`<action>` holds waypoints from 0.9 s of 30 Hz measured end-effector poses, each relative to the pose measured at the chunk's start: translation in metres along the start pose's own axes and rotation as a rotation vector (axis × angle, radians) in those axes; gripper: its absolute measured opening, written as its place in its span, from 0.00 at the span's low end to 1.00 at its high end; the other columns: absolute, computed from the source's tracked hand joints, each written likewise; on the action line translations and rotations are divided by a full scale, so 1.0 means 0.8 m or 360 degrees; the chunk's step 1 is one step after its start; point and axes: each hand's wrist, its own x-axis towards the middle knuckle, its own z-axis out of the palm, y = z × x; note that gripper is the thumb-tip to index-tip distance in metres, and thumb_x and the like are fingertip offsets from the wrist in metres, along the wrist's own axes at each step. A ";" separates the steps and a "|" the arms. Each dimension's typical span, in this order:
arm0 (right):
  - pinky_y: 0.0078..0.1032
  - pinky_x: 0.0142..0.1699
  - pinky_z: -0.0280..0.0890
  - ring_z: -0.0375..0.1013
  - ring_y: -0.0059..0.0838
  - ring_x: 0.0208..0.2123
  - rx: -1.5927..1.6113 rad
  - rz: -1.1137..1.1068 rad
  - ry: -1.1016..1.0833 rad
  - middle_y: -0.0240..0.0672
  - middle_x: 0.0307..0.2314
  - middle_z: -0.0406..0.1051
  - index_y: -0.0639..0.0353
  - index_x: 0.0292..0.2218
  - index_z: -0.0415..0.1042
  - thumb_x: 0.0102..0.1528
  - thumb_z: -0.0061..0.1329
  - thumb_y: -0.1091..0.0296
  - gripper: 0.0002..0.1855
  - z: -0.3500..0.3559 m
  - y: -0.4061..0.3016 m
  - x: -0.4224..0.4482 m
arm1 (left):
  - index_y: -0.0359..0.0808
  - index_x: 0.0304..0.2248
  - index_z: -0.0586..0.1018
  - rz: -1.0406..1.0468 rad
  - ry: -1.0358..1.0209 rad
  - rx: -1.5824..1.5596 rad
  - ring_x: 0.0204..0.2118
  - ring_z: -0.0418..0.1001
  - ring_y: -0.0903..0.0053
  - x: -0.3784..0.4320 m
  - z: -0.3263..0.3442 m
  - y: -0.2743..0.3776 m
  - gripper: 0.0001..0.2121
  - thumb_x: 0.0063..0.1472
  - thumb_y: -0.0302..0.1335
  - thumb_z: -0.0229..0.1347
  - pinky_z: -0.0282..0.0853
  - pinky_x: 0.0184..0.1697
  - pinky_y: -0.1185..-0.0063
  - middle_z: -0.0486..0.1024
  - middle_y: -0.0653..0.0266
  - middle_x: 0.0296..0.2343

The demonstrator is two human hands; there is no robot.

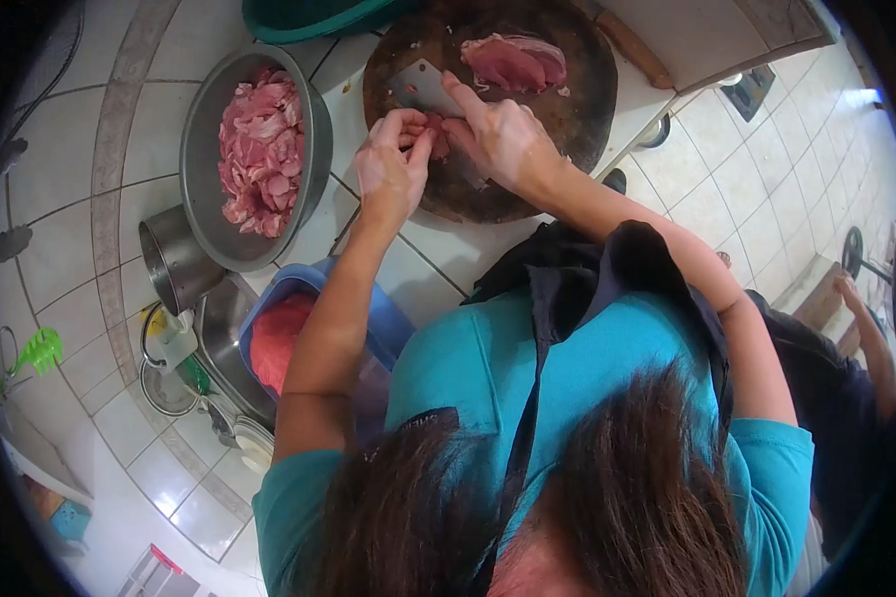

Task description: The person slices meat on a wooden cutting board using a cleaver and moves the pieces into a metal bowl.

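Note:
On a round, dark wooden chopping board (586,127), my right hand (504,134) grips a broad metal cleaver (418,88), its index finger laid along the blade. The handle is hidden in the palm. Close against the blade, the fingers of my left hand (396,160) pinch a small piece of raw meat (438,142). A larger chunk of raw meat (514,63) lies farther back on the board. To the left, a grey metal basin (317,164) holds a heap of cut meat slices (261,153).
A blue plastic tub (388,313) with red meat (278,339) stands below my left forearm, beside a metal sink (228,321) and a metal pot (179,257). A green basin (299,30) is at the back. A wooden handle (635,48) lies right of the board. Another person (829,395) is at right.

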 end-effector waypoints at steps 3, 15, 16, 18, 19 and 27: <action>0.47 0.34 0.69 0.74 0.57 0.28 0.0056 0.0088 -0.0046 0.54 0.25 0.74 0.53 0.57 0.60 0.59 0.46 0.64 0.25 -0.010 -0.004 -0.001 | 0.36 0.40 0.77 -0.0088 0.0044 -0.0254 0.33 0.77 0.73 -0.003 0.001 0.008 0.10 0.58 0.25 0.57 0.74 0.36 0.75 0.77 0.60 0.30; 0.49 0.39 0.69 0.74 0.60 0.30 0.0082 0.0221 -0.0065 0.55 0.26 0.74 0.54 0.55 0.62 0.60 0.42 0.61 0.22 -0.014 -0.008 0.000 | 0.31 0.31 0.76 -0.0388 -0.0467 0.0125 0.29 0.78 0.80 0.024 -0.017 0.010 0.08 0.57 0.28 0.57 0.74 0.31 0.81 0.77 0.64 0.23; 0.49 0.39 0.69 0.74 0.60 0.30 0.0084 0.0222 -0.0066 0.55 0.26 0.74 0.54 0.55 0.62 0.60 0.42 0.61 0.22 -0.013 -0.007 0.000 | 0.30 0.30 0.77 -0.0429 -0.0377 0.0046 0.28 0.78 0.81 0.022 -0.018 0.006 0.09 0.55 0.29 0.58 0.74 0.30 0.82 0.78 0.63 0.23; 0.48 0.38 0.70 0.74 0.59 0.30 0.0015 0.0061 -0.0038 0.54 0.26 0.74 0.55 0.57 0.59 0.60 0.44 0.60 0.25 -0.011 -0.003 -0.003 | 0.29 0.30 0.77 -0.0470 -0.0292 -0.0032 0.26 0.79 0.81 0.020 -0.019 0.007 0.10 0.54 0.29 0.60 0.74 0.28 0.83 0.79 0.63 0.23; 0.48 0.38 0.70 0.74 0.59 0.30 0.0016 0.0067 -0.0038 0.54 0.26 0.74 0.55 0.57 0.59 0.60 0.44 0.60 0.25 -0.010 -0.003 -0.004 | 0.28 0.30 0.78 -0.0482 -0.0274 0.0056 0.26 0.79 0.81 0.018 -0.019 0.013 0.11 0.52 0.29 0.61 0.74 0.29 0.83 0.80 0.62 0.23; 0.47 0.35 0.71 0.75 0.55 0.27 -0.0291 0.0104 -0.0382 0.53 0.25 0.74 0.55 0.59 0.56 0.59 0.45 0.60 0.28 -0.031 -0.024 -0.034 | 0.27 0.31 0.80 -0.0475 -0.0224 0.0081 0.24 0.79 0.79 0.008 -0.021 0.013 0.13 0.48 0.29 0.61 0.74 0.31 0.81 0.81 0.58 0.23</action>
